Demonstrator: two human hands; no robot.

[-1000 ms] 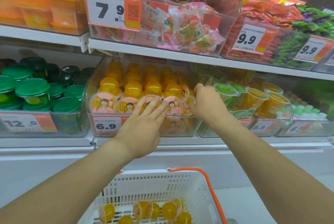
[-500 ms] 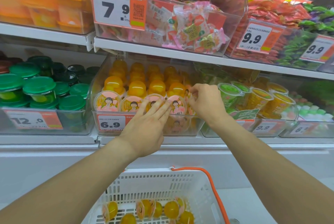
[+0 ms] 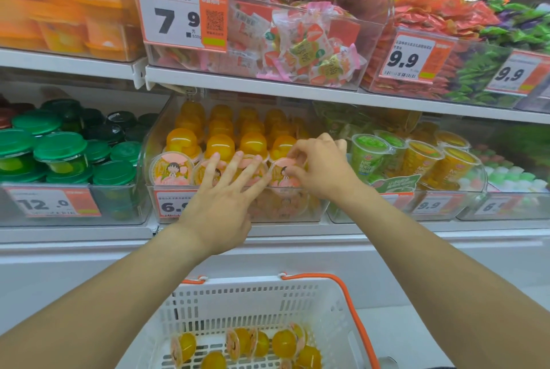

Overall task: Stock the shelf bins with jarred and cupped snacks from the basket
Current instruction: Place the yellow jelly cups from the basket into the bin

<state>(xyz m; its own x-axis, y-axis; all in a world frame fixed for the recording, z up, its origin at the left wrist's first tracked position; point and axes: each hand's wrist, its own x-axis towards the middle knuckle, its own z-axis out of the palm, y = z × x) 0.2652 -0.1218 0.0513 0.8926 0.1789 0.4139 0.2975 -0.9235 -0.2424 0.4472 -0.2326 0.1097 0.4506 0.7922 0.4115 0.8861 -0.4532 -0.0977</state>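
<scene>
The right grip [image 3: 323, 170] pinches a front jelly cup [image 3: 284, 173] in the nearly full bin [image 3: 238, 205], the left grip [image 3: 221, 199] presses spread fingers, while cups remain in the basket [image 3: 256, 303].

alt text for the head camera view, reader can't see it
Two bare hands work at a clear shelf bin of orange jelly cups: the right hand pinches a front cup, the left hand presses flat beside it. A white basket below holds more cups.

Upper shelf bins holding wrapped candies [image 3: 300, 47], red snack packs [image 3: 422, 20] & green packs [image 3: 476, 71]; price tags showing 7.9 [image 3: 181, 16], 9.9 [image 3: 412, 57], 12.0 [image 3: 52, 202]; orange packs [image 3: 59, 11] sitting top left.
</scene>
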